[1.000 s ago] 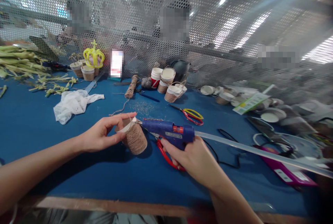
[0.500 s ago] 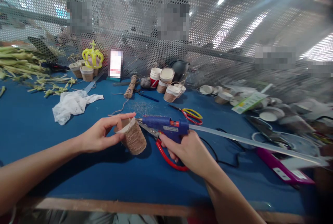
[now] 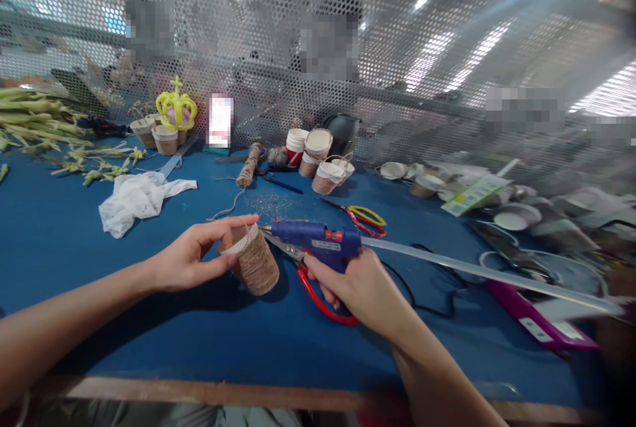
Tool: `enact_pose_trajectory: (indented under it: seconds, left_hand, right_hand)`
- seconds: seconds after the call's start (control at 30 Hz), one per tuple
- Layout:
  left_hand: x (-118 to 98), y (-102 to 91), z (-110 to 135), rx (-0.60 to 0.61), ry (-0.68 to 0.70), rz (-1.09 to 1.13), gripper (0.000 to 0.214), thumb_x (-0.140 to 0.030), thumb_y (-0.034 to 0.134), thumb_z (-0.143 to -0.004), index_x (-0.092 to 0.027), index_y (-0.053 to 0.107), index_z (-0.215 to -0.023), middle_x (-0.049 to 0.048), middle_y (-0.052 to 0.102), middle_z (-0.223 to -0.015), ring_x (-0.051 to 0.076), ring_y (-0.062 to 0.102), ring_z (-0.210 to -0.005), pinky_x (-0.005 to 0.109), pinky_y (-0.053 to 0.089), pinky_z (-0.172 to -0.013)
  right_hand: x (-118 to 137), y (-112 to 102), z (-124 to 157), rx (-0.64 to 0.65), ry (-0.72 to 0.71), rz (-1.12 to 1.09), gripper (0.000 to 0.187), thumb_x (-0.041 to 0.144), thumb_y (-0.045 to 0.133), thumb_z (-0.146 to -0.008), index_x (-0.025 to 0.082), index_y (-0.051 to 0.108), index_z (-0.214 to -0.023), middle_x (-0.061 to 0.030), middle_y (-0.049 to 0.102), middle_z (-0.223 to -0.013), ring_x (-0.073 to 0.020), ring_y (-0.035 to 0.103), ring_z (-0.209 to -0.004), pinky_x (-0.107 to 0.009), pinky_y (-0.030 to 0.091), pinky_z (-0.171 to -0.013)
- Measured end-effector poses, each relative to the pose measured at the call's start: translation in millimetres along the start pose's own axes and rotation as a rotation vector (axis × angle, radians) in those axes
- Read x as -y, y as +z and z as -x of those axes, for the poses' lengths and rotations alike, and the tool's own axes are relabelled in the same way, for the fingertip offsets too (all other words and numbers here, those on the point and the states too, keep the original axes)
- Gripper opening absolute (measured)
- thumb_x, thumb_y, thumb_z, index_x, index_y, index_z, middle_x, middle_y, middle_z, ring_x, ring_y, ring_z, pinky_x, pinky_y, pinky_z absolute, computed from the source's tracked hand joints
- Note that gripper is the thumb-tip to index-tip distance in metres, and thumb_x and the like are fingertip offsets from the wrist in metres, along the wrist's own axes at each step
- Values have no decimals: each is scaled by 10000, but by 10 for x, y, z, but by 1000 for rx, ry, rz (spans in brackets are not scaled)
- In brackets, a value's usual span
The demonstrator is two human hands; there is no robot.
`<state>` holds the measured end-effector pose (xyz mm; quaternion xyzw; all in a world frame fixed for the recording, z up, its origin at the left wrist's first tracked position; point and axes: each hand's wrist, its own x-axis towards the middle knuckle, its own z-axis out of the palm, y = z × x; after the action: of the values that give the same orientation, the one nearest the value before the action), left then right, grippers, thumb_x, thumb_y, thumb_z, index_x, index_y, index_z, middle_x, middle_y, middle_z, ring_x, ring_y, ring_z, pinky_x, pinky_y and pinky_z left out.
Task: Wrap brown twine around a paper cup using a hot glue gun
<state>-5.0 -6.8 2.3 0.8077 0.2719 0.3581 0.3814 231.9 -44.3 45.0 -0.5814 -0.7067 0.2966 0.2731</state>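
My left hand (image 3: 199, 255) grips a small paper cup (image 3: 256, 261) wound with brown twine, tilted so its white rim leans toward my fingers. Its thumb and fingers pinch that rim, and a loose twine end stands up there. In my right hand (image 3: 352, 281) is a blue hot glue gun (image 3: 318, 241), its nozzle at the cup's upper edge near my left index fingertip. A long clear glue stick (image 3: 477, 275) sticks out of the gun's back. Red-handled scissors (image 3: 322, 304) are partly hidden under the gun and right hand, their blades pointing at the cup.
Behind lie a twine roll (image 3: 249, 165), wrapped cups (image 3: 326, 177) and yellow-and-red-handled scissors (image 3: 365, 216). To the left are a crumpled white cloth (image 3: 136, 200), a yellow crown (image 3: 177, 109) and a lit phone (image 3: 220, 121). A purple power strip (image 3: 536, 318) and cables sit right. A perforated metal screen (image 3: 238, 30) stands behind.
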Motion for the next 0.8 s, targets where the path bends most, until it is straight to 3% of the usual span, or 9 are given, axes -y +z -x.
enact_pose_trajectory:
  seconds: [0.33, 0.63, 0.8]
  left_hand:
    - [29, 5, 7, -7, 3, 11, 186, -202, 497, -841, -157, 478, -662, 161, 487, -1330, 271, 389, -1280, 396, 370, -977]
    - [33, 13, 10, -8, -8, 22, 185, -212, 495, -849, -161, 478, -672, 146, 492, -1329, 262, 373, -1292, 400, 363, -985]
    - [32, 11, 6, -11, -21, 13, 186, -223, 500, -848, -163, 471, -675, 146, 479, -1341, 271, 370, -1292, 407, 360, -987]
  right_hand:
    - [67, -12, 53, 21, 110, -44, 356, 334, 515, -753, 211, 395, -441, 41, 450, -346, -83, 423, -332, -209, 404, -393]
    - [69, 13, 99, 44, 95, -102, 229, 337, 517, -760, 195, 480, -585, 58, 445, -365, -89, 424, -338, -213, 399, -389]
    - [74, 39, 129, 56, 88, -73, 234, 339, 523, -755, 197, 490, -572, 42, 479, -393, -101, 463, -356, -221, 404, -397]
